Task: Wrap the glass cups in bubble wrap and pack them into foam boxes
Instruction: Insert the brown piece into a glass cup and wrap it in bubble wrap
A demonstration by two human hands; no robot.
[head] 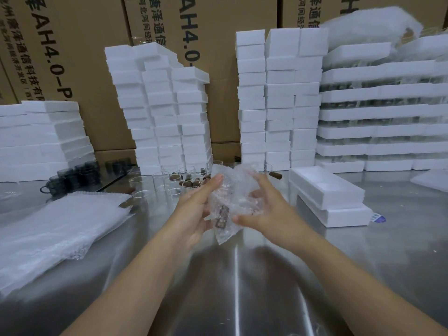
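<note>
Hands: left hand [194,207] and right hand [264,212] are cupping one bundle between them, fingers and thumbs curling round it from either side, holding it just above the steel table [242,282]

Item 1, wrapped cup [230,190]: sitting between both palms, loose bubble wrap bunching above the fingers and trailing below. A brown handle [221,215] is showing through the film. Judged light but fragile; the film is looking soft and slippery, so the cup is likely sliding inside it unless the grip is pressing on the glass body itself (not on the loose ends, and not on the handle).

Item 2, open foam box [324,187]: lying just right of the hands on top of a second foam piece [344,217], its cavity facing up; probably the destination, and nothing is standing between it and the bundle.

Item 3, bare glass cups [155,185]: crowding the table just behind the hands, with dark cups [72,175] further left; a careless reach is risking a knock.

Item 4, bubble wrap sheets [55,226]: piling at the left.

Item 5, foam box stacks [160,112]: rising behind, tall and leaning a little, in front of cardboard cartons [72,44]
</note>
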